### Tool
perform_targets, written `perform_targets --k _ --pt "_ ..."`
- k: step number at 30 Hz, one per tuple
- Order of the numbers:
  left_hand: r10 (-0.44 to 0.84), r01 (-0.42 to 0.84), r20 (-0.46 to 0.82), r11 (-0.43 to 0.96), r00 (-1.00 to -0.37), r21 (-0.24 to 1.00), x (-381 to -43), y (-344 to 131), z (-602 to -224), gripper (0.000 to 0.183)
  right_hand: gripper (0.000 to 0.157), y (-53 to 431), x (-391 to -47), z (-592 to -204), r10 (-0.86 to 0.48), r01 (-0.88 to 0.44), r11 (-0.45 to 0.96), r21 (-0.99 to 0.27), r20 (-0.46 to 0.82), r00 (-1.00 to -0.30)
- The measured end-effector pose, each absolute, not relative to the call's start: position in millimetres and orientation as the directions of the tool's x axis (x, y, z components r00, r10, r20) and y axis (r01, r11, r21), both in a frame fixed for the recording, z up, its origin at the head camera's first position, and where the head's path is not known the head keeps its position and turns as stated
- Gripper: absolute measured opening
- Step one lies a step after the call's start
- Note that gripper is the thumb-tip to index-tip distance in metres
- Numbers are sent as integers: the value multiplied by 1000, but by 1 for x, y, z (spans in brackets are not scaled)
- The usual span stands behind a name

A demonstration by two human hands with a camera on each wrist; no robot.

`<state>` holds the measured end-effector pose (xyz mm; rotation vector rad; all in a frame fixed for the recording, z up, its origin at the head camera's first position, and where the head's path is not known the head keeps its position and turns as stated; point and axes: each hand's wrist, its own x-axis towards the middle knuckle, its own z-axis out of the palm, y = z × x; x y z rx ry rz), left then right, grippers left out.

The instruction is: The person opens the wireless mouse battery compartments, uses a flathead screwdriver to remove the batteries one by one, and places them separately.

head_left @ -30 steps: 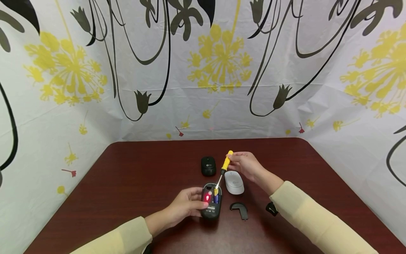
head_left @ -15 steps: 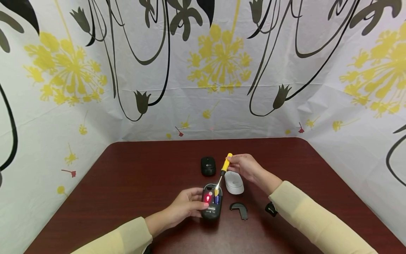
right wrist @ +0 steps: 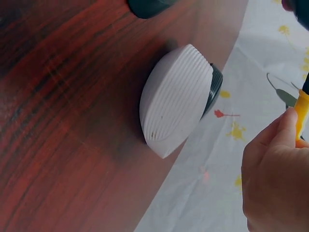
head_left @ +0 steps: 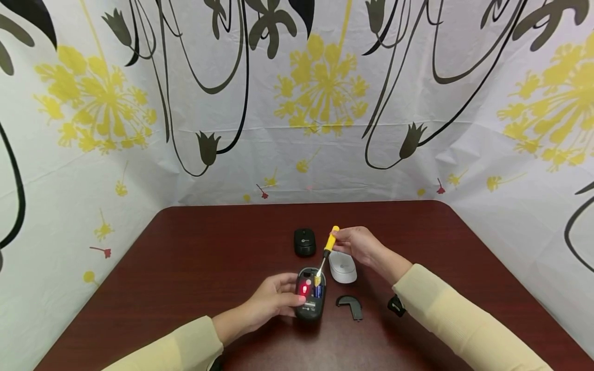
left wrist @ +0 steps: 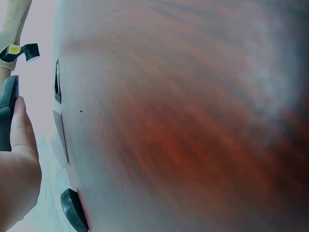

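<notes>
One upturned mouse [head_left: 310,306] sat in our left hand [head_left: 274,298] above the counter [head_left: 223,252], gripped between fingers and thumb, while our right hand [head_left: 363,244] pinched the yellow screwdriver [head_left: 331,240], its tip at the battery [head_left: 317,291], where we judged excess force could skid it into the casing.

Yellow screwdriver [right wrist: 302,108] — partly beyond the right wrist view's right edge

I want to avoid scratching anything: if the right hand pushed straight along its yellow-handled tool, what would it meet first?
The yellow-handled tool in the right hand would likely meet the battery in the held black mouse first. Its tip appears at the battery's gold end; whether they touch is unclear.
</notes>
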<state>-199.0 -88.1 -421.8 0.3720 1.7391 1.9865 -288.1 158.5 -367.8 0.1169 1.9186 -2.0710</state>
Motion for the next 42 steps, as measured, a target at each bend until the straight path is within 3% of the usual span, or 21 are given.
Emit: perform_targets --k 16,29,42 --pt "476 -172 -94 -122 -874 978 -206 -92 -420 53 42 156 -283 -356 -152 234 -90 -968 -219 -964" --pt "474 -198 -120 -117 -872 973 -205 -92 -419 55 35 155 -268 -336 -112 -66 -86 -994 75 -991" --pt "463 -192 -103 -149 -880 970 -205 -93 -422 53 26 150 -250 -338 -217 -384 -14 -923 378 -900"
